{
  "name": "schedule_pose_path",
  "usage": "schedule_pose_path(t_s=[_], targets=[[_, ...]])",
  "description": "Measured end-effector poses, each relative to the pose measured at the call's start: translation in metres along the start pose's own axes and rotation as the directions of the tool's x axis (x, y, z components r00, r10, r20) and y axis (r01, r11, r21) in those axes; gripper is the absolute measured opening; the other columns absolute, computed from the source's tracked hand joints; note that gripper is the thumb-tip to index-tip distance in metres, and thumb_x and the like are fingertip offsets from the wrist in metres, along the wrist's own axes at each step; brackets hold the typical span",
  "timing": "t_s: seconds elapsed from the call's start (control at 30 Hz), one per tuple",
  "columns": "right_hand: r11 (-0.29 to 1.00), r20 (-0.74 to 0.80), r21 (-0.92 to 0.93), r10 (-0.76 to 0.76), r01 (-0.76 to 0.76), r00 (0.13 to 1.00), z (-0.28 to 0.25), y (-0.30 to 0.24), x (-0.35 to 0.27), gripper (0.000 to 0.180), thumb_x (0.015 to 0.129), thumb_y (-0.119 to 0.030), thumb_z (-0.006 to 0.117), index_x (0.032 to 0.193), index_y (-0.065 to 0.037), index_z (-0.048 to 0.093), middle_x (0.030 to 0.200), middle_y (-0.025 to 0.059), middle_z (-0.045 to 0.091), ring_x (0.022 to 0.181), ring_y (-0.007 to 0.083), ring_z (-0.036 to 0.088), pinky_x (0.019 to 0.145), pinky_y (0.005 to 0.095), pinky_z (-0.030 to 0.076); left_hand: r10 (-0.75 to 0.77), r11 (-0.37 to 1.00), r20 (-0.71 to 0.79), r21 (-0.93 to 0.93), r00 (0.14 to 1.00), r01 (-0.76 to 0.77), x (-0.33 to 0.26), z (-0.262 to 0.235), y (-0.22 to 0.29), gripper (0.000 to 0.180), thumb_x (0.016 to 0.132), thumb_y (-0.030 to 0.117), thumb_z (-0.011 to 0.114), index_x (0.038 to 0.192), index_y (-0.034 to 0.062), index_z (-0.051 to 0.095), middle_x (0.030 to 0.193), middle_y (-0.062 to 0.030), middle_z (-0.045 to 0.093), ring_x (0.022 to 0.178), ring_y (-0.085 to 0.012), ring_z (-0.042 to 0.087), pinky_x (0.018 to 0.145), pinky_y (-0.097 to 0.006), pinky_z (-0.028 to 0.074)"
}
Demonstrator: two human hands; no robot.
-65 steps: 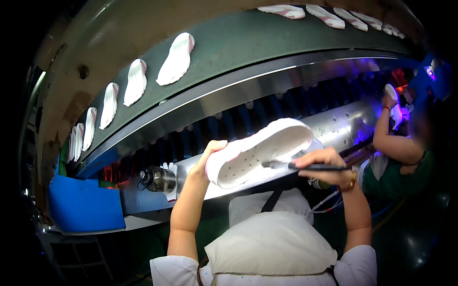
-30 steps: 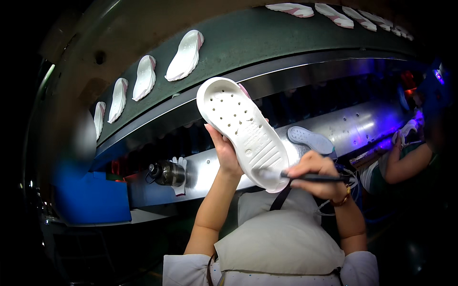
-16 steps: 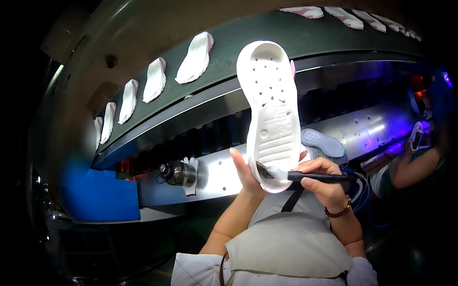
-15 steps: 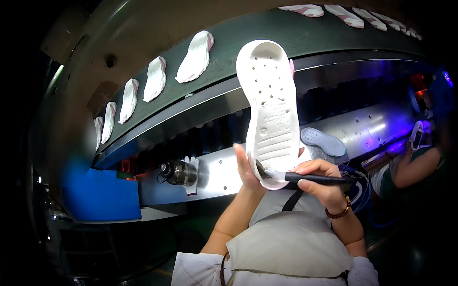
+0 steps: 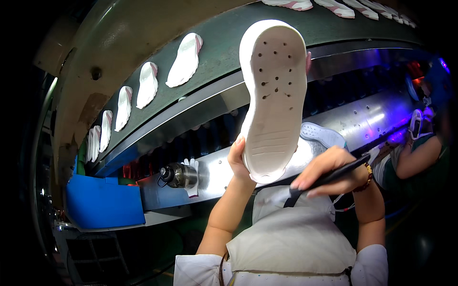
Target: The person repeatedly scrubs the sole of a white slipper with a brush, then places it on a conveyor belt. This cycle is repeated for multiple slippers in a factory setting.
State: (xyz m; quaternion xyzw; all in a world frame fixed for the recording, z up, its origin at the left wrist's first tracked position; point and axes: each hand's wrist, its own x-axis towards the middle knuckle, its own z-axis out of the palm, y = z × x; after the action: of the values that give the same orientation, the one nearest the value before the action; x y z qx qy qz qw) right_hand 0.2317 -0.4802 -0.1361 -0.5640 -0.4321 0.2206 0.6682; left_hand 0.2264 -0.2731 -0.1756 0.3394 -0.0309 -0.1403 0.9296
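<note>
A white shoe sole (image 5: 277,112) stands nearly upright in front of me, its hollowed inner face with small holes toward me. My left hand (image 5: 239,159) is shut on its lower left edge, thumb on the side wall; the other fingers are hidden behind it. To the lower right, my right hand (image 5: 331,169) is closed around the black handle of a brush (image 5: 346,169). The brush's tip is smeared by motion and lies below the sole's near end, apart from it. A grey-blue sole (image 5: 324,136) rests on the metal shelf behind my right hand.
Beyond the metal shelf (image 5: 212,167), a green conveyor belt (image 5: 217,52) carries several white and pink shoe parts (image 5: 186,59). A dark bottle (image 5: 181,175) and a white glove (image 5: 193,189) lie left on the shelf, near a blue box (image 5: 102,200). Another person's arm (image 5: 420,159) shows at the right.
The brush has come off the sole's near end and moved down and right with my right hand. My left hand has tilted the sole and raised it slightly.
</note>
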Motion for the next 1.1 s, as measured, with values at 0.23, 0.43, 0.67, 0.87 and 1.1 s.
schedule_pose_path(t_s=[0.23,0.43,0.67,0.87,1.1], targets=[[0.981,0.054,-0.194,0.022,-0.011,0.998,-0.021,0.003,0.000,0.016,0.067,0.000,0.065,0.083,-0.001,0.061,0.084,0.0098,0.063,0.079,0.0169,0.061,0.071,0.0252,0.047,-0.109,0.984,0.026,0.148,0.994,0.104,0.003,0.015,0.009,0.049,0.078,0.027,0.042,0.118,-0.0025,0.039,0.109,-0.0176,0.051,0.097,-0.0247,0.053,0.083,-0.034,0.042],[0.979,0.031,-0.182,0.097,-0.090,0.995,-0.021,0.008,-0.003,0.016,0.067,-0.001,0.065,0.083,-0.001,0.061,0.082,0.0088,0.063,0.076,0.0178,0.061,0.068,0.0243,0.046,-0.440,0.866,-0.055,0.238,0.896,0.440,0.014,0.021,0.015,0.050,0.079,0.032,0.046,0.118,0.0003,0.041,0.106,-0.0160,0.053,0.093,-0.0222,0.054,0.077,-0.032,0.045],[0.966,0.001,-0.247,0.075,-0.073,0.997,-0.026,-0.003,-0.005,0.014,0.065,-0.001,0.065,0.079,-0.003,0.061,0.083,0.0092,0.063,0.076,0.0196,0.061,0.068,0.0296,0.046,-0.610,0.676,-0.224,0.354,0.760,0.646,0.015,0.024,0.027,0.053,0.078,0.035,0.051,0.118,0.0010,0.042,0.107,-0.0144,0.052,0.091,-0.0197,0.053,0.076,-0.029,0.044],[0.884,0.238,-0.452,0.248,-0.119,0.939,-0.037,-0.013,-0.009,0.014,0.067,-0.004,0.062,0.081,-0.003,0.061,0.082,0.0097,0.062,0.076,0.0232,0.060,0.069,0.0287,0.046,-0.685,0.467,-0.337,0.478,0.646,0.744,0.010,0.022,0.031,0.054,0.076,0.041,0.053,0.110,-0.0004,0.049,0.093,-0.0169,0.056,0.076,-0.0179,0.058,0.059,-0.029,0.048],[0.756,0.188,-0.634,0.356,-0.163,0.916,-0.039,-0.011,-0.026,0.013,0.069,-0.004,0.061,0.082,-0.002,0.061,0.085,0.0111,0.062,0.079,0.0233,0.060,0.070,0.0288,0.047,-0.650,0.468,-0.359,0.505,0.670,0.725,0.003,0.011,0.033,0.057,0.076,0.041,0.054,0.112,-0.0023,0.047,0.097,-0.0186,0.056,0.078,-0.0193,0.059,0.061,-0.028,0.049]])
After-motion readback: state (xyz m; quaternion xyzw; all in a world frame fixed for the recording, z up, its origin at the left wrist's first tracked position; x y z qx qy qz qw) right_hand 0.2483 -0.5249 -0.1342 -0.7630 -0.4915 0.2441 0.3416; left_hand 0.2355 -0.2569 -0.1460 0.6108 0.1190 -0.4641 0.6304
